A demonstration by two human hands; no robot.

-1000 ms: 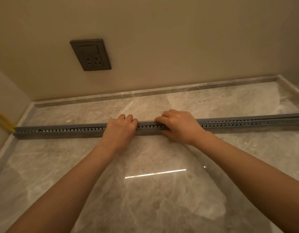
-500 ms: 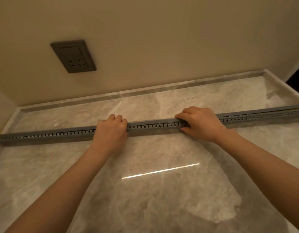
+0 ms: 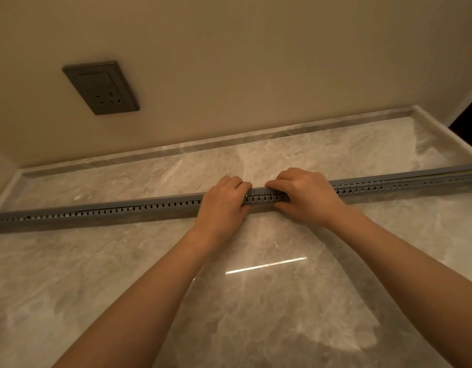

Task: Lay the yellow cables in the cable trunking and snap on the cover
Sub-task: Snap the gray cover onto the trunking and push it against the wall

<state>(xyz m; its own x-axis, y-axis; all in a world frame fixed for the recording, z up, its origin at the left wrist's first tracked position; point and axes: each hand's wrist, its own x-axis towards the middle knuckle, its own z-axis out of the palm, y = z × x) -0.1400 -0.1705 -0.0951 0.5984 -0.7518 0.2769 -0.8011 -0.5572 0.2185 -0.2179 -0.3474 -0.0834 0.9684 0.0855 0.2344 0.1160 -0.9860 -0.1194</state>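
A long grey slotted cable trunking (image 3: 139,212) lies across the marble counter from the left edge to the right edge, with its grey cover (image 3: 388,179) on top. My left hand (image 3: 223,201) and my right hand (image 3: 308,197) sit side by side on its middle, fingers curled over the cover and thumbs on the near wall. A thin strip of yellow cable (image 3: 465,172) shows under the cover at the far right, where the cover looks slightly raised. The rest of the cables are hidden inside.
The marble counter (image 3: 256,301) has a raised rim at the back and sides. A dark wall socket (image 3: 101,87) sits on the beige wall at the upper left. A dark opening (image 3: 467,115) lies past the counter's right end.
Both hands have slid right along the trunking, and the left hand has closed up to the right one. The view has swung right, so the yellow cable at the left end is out of sight.
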